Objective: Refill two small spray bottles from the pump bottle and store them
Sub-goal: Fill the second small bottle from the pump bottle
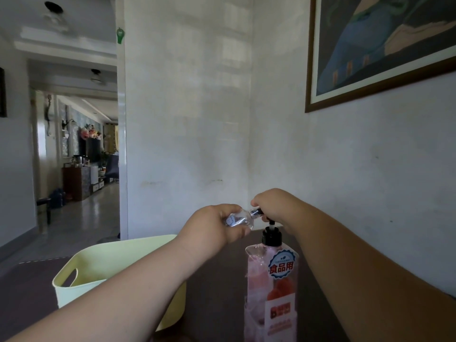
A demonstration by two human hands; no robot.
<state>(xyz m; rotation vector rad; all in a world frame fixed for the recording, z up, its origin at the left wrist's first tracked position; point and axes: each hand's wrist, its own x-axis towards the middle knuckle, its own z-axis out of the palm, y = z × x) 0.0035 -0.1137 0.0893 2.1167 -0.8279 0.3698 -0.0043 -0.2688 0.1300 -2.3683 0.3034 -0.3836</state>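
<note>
A small clear spray bottle (238,219) lies sideways in the air, gripped around its body by my left hand (217,224). My right hand (274,206) is closed on the bottle's black spray cap (256,212). Directly below stands the tall pump bottle (271,287), pink with a blue-and-red label and a black pump head, upright on the dark table. I see only one small spray bottle.
A pale yellow-green plastic basket (74,265) with a handle cutout stands on the dark table (212,292) to the left, partly behind my left forearm. A white wall is close ahead, with a framed picture (380,45) at upper right. A doorway opens at left.
</note>
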